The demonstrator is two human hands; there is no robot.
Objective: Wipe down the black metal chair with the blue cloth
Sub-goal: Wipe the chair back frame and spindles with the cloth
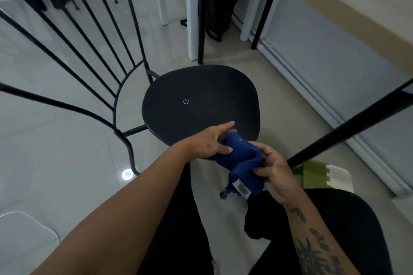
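Observation:
The black metal chair (201, 100) stands in front of me, its round seat in the middle of the view and its barred backrest fanning out to the left. I hold the bunched blue cloth (242, 163) over the seat's near edge, a white label hanging from its lower end. My left hand (210, 143) grips the cloth's upper end, thumb on top. My right hand (273, 172) pinches its right side with curled fingers.
A white side table (192, 2) stands beyond the chair with a dark bag under it. Black table legs (203, 13) rise behind the seat and cross at the right. A green and white object (321, 174) lies on the floor to the right. My dark-clothed legs fill the bottom.

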